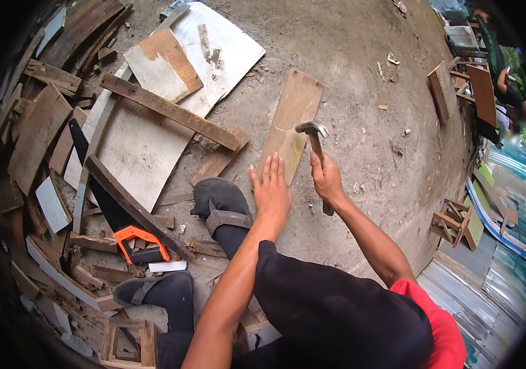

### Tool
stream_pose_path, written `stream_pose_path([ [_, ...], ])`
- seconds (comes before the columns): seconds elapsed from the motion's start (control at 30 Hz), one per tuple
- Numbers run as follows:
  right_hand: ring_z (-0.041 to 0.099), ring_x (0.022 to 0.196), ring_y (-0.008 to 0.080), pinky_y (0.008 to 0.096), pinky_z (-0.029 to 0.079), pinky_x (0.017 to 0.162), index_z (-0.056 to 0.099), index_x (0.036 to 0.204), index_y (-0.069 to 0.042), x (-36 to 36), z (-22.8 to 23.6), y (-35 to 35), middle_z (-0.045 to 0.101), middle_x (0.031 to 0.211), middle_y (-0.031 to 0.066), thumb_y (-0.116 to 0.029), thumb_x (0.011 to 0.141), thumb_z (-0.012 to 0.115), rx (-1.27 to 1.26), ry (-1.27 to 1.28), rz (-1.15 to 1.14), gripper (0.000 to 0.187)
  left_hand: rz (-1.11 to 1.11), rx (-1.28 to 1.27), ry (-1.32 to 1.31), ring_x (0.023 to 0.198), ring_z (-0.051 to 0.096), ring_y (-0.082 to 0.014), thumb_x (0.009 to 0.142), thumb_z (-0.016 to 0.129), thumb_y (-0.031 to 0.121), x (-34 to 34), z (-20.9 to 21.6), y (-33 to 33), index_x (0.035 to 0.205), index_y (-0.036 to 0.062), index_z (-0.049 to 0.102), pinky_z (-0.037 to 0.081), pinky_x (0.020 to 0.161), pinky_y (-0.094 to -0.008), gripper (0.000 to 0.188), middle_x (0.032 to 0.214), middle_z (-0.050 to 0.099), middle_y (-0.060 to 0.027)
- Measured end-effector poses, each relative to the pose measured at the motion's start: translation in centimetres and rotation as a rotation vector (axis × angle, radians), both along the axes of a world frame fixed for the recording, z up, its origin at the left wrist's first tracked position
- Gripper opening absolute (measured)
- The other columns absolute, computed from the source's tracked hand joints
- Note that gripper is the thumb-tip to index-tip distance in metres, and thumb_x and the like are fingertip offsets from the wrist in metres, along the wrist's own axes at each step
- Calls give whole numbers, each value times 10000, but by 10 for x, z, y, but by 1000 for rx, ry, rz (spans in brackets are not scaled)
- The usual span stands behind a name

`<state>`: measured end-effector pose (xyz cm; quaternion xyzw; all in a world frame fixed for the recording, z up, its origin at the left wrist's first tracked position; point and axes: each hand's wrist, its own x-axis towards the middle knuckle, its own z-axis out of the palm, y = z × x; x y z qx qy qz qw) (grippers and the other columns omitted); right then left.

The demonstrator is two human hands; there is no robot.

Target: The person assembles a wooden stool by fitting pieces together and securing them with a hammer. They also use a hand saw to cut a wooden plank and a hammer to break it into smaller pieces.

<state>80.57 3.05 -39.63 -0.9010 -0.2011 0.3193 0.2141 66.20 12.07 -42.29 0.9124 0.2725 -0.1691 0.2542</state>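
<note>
A flat wooden board (293,104) lies on the dirt ground in front of me. My left hand (272,191) rests palm down on its near end, fingers stretched out. In my right hand (328,178) is a claw hammer (316,145), gripped by its wooden handle just right of the board. The hammer's metal head is up near the board's right edge. Whether it touches the board I cannot tell.
Beside my sandalled feet lies a hand saw (142,244) with an orange handle. A large white panel (152,141) with a long batten (170,111) across it is at the left, beside piled scrap wood (38,138). Metal sheets (478,301) and a person (512,98) are at the right.
</note>
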Motion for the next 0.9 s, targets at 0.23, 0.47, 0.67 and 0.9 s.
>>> stream_pose_path([
  [0.23,644,675,394,465,475,634,577,1057,10,2,-4,-20,619,706,244,-351,1017,503,70,-105,-15,370,-6,-40,29,1507,144,-183,892,597,498,1,1,0,1560,113,218,106,1199,-563,859,1642,144,-42],
  [0.47,535,567,161,354,426,523,549,978,-10,5,-2,-34,525,616,64,-398,1034,473,108,-69,-78,400,-38,-32,82,1515,74,-165,900,564,529,4,-1,-2,1569,123,187,48,1200,-579,868,1652,91,-7],
  [0.67,593,601,210,358,458,563,578,1008,28,-10,-22,-32,584,646,144,-417,1029,470,100,-140,48,459,-7,-36,23,1514,87,-171,885,595,510,2,-2,-3,1561,118,215,63,1194,-596,869,1650,105,-9],
  [0.9,532,560,210,397,460,587,590,888,22,-2,-10,10,536,607,83,-405,992,564,180,-143,-209,441,233,-221,-350,1404,353,-311,867,656,294,1,1,16,1390,-6,446,257,1155,-509,638,1506,390,-183],
])
